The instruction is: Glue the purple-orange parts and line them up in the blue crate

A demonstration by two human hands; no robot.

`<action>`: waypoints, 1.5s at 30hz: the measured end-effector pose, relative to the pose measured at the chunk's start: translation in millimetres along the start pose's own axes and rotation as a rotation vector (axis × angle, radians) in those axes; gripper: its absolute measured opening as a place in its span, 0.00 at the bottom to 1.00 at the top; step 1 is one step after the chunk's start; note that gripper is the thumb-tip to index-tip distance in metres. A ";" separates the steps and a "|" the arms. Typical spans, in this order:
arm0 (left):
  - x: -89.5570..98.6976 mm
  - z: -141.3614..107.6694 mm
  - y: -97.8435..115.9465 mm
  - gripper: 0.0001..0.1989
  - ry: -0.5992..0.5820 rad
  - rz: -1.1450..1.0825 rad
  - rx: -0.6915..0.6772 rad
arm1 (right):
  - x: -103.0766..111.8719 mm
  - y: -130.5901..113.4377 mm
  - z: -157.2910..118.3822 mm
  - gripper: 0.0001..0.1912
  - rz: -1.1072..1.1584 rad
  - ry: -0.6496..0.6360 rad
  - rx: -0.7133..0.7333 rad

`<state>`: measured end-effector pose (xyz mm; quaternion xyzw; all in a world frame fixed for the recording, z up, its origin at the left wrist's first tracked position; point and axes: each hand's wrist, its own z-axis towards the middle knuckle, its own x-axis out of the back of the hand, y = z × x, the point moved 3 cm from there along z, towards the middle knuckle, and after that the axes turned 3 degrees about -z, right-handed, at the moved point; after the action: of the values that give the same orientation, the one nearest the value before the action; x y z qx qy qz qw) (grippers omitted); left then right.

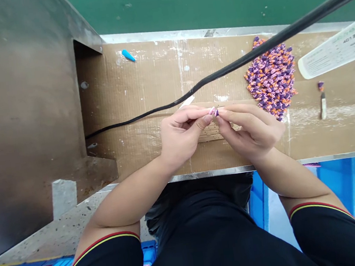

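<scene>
At upper left, a blue conical cap [128, 55] is seen. At centre, a small, glossy, rounded pink-and-purple piece [216, 112] is pinched between closed fingertips of the left hand [178, 139] and right hand [256, 132]. At upper right, many similar orange, pink and purple pieces [272, 78] are heaped; how many are left cannot be told.

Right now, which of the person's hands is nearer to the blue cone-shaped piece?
Left. The left hand is below and to the right of the blue cone-shaped piece; the right hand is farther to the right.
</scene>
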<state>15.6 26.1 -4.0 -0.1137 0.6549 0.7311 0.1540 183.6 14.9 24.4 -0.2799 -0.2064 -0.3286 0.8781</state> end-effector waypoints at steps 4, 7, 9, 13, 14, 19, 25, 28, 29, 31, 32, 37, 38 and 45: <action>0.3 -1.2 1.7 0.09 0.017 0.101 -0.039 | 0.6 -1.0 -0.2 0.12 0.014 0.006 0.023; -0.2 -1.8 0.7 0.05 0.021 0.081 -0.072 | 1.7 -2.2 1.3 0.12 0.025 0.010 0.056; -0.4 -2.3 -0.3 0.03 0.030 0.062 -0.103 | 2.7 -2.7 1.9 0.12 0.018 -0.005 0.070; -1.0 -3.0 -2.1 0.05 0.017 0.045 -0.154 | 5.0 -3.3 1.8 0.15 0.015 -0.002 0.112; -1.3 -3.1 -3.0 0.06 0.003 0.029 -0.146 | 5.2 -3.2 1.9 0.16 0.018 0.001 0.116; -2.4 -3.8 -10.5 0.05 -0.039 -0.106 -0.002 | 4.2 -2.6 3.5 0.15 0.044 0.033 0.102; -4.3 -6.8 -14.5 0.06 -0.038 -0.194 0.083 | 1.8 -2.7 0.5 0.12 0.018 0.033 0.071; -5.3 -6.7 -15.1 0.06 -0.023 -0.203 0.106 | -1.5 1.3 -2.5 0.13 0.041 0.033 0.057; -5.8 -6.2 -15.0 0.06 -0.018 -0.208 0.107 | -2.4 3.7 -2.8 0.13 0.044 0.031 0.058; -7.1 -4.6 -14.5 0.05 -0.023 -0.222 0.106 | -1.7 9.2 -1.5 0.12 0.044 0.016 0.077; -7.6 -3.7 -14.6 0.06 -0.029 -0.227 0.114 | 0.5 11.9 -0.1 0.12 0.043 -0.002 0.094; 0.5 2.1 -21.0 0.18 0.071 -0.163 0.183 | 28.5 19.4 -1.6 0.11 0.081 -0.300 0.104; 3.6 3.4 -22.5 0.19 0.099 -0.145 0.179 | 34.6 18.7 -6.8 0.11 0.096 -0.397 0.113; 2.7 9.9 -20.8 0.13 -0.030 0.078 0.019 | 51.9 10.1 -61.3 0.13 -0.005 -0.832 0.259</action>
<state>21.2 38.0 -23.0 -0.0756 0.6634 0.7319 0.1360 237.8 -41.1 2.6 -0.2754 -0.5830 -0.1611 0.7472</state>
